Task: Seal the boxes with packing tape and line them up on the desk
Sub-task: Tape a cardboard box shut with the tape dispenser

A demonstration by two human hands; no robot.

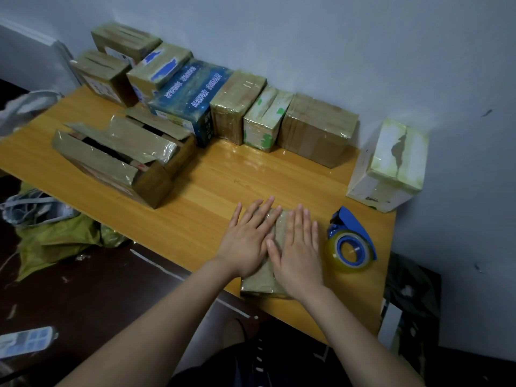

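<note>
A small brown cardboard box point(258, 283) lies at the near edge of the wooden desk point(201, 191). My left hand point(248, 241) and my right hand point(297, 252) press flat on its taped top, fingers straight, side by side, hiding most of it. Just right of my right hand a blue tape dispenser point(350, 244) with a clear tape roll rests on the desk. Several taped boxes point(318, 129) stand in a row along the wall. A larger brown box point(122, 157) with loose flaps sits at the left.
A white box point(391, 166) stands at the desk's right end by the wall. More boxes point(122, 62) are stacked at the back left. On the dark floor to the left lie a yellow-green bag point(55, 241) and a shoe point(36, 208).
</note>
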